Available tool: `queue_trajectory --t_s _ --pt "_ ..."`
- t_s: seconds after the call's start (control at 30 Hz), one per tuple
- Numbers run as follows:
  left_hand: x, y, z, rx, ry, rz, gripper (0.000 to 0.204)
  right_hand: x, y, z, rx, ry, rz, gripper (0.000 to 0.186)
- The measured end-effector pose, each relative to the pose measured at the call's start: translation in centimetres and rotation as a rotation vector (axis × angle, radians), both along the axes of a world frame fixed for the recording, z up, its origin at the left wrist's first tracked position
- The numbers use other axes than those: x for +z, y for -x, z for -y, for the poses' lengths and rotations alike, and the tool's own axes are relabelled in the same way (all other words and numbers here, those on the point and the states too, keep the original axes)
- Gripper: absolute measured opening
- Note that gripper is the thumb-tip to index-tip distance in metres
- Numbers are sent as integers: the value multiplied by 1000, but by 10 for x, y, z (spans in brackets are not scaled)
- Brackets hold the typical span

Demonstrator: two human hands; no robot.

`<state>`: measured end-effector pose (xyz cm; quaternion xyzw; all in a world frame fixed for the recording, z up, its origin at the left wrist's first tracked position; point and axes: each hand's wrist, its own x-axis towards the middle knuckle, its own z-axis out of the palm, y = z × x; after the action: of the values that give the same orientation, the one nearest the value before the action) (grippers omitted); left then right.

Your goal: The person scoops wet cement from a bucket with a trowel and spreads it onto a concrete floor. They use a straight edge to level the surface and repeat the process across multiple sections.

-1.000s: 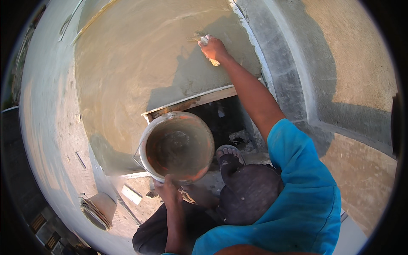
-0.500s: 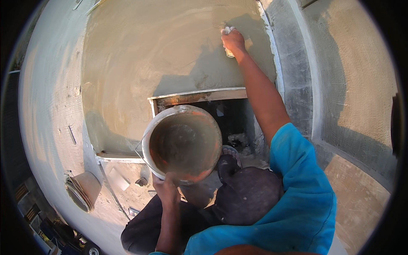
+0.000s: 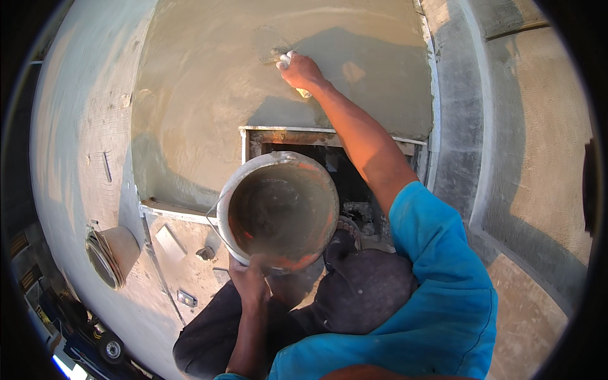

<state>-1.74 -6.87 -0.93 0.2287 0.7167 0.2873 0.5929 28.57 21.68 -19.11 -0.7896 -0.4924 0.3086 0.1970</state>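
My left hand [image 3: 250,278] grips the near rim of a cement-smeared bucket [image 3: 223,218], thumb over the edge. The bucket tilts toward me above my lap, showing grey wet mix and orange patches inside. My right hand [image 3: 299,71] is closed around a short hand tool with a pale yellowish handle [image 3: 304,93]. The tool's working end is small and smeared grey, so I cannot tell its kind. It meets the wet grey cement surface [image 3: 209,76] beyond the bucket, with my right arm stretched far forward.
A framed dark opening [image 3: 291,136] lies beneath the bucket. To the left stand another bucket [image 3: 120,253], a pale flat piece [image 3: 170,242] and a small dark object [image 3: 187,298]. A raised concrete edge [image 3: 478,126] runs along the right. A vehicle wheel [image 3: 113,348] shows far below left.
My right hand has swept left and slightly nearer across the wet cement with the tool. The left hand keeps hold of the bucket, and the view has shifted slightly.
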Motion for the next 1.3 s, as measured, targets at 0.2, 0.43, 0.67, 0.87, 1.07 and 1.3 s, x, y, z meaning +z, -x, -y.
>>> queue_trajectory --t_s 0.2,0.43,0.67,0.87,1.07,1.3 --pt "7 0 6 82 -98 -59 42 -15 -34 -10 -251 -150 48 47" --pt "17 13 12 12 -12 -62 46 -25 -17 -29 -165 -24 -64 56" --pt "13 12 18 139 -129 -77 38 1 59 -29 253 9 7 58" --pt "10 21 23 158 -125 -79 41 77 56 32 363 -92 -141 52" --pt "9 26 27 311 -115 45 47 172 33 133 316 -374 -290 52" --pt "15 18 20 373 -149 81 49 217 34 199 1089 -18 -168 49"
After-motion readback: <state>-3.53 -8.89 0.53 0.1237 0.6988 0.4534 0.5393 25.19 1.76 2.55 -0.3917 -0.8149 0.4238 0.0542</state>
